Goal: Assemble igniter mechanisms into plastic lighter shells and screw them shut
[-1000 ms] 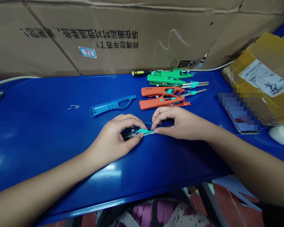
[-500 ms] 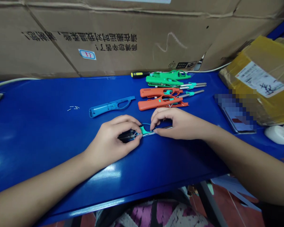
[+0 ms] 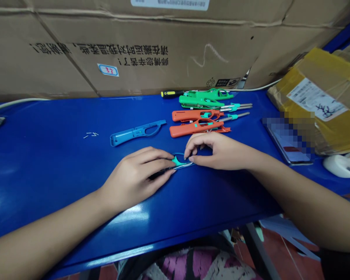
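Observation:
On the blue table lies a partly assembled lighter (image 3: 179, 161), its blue shell showing a green trigger and thin white wires. My left hand (image 3: 140, 175) is closed over the handle end, covering most of it and the black part inside. At the other end, my right hand (image 3: 212, 151) pinches near the wires; the fingertips hide what exactly is between them. Just beyond my left hand rests the loose blue half shell (image 3: 137, 133), hollow side up.
Orange lighters (image 3: 196, 128) and green lighters (image 3: 202, 101) lie behind my right hand. A yellow-black screwdriver (image 3: 172, 94) is near the large cardboard box (image 3: 128, 35). Several small pins (image 3: 91, 135) lie left. A phone (image 3: 291, 144) and taped parcel (image 3: 323, 101) are right.
My left fingers have flattened and closed further over the lighter's handle, hiding more of the black part. My right hand has barely moved. The view has shifted slightly.

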### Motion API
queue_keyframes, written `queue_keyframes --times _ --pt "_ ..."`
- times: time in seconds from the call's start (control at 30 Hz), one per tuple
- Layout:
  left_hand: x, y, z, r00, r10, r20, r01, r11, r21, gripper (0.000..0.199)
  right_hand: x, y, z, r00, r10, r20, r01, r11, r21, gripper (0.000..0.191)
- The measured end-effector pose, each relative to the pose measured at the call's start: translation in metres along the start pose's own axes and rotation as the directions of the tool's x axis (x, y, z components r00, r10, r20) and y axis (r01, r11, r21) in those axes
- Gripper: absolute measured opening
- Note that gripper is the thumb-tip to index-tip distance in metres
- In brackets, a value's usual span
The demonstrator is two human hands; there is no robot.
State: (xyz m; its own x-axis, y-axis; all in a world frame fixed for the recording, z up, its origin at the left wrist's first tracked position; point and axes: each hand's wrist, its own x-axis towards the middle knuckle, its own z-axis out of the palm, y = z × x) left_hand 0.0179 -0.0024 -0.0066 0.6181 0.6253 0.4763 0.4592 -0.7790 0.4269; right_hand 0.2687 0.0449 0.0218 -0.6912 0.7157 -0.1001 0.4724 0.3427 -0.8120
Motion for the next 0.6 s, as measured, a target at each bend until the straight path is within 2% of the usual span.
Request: queue_keyframes --times 0.23,0.6 --pt "-0.0002 0.0025 -0.0015 1.0 0.016 -0.014 -0.016 1.0 0.024 0.014 0.0 0.0016 -0.0002 0.999 0.026 -0.034 -0.025 0.999 0.036 0.024" --pt "0.0016 -0.0016 0.0003 1.0 -0.003 -0.024 0.003 1.0 0.012 0.01 -0.0008 0.0041 0.0022 0.998 -0.022 -0.065 0.021 1.0 -0.021 0.026"
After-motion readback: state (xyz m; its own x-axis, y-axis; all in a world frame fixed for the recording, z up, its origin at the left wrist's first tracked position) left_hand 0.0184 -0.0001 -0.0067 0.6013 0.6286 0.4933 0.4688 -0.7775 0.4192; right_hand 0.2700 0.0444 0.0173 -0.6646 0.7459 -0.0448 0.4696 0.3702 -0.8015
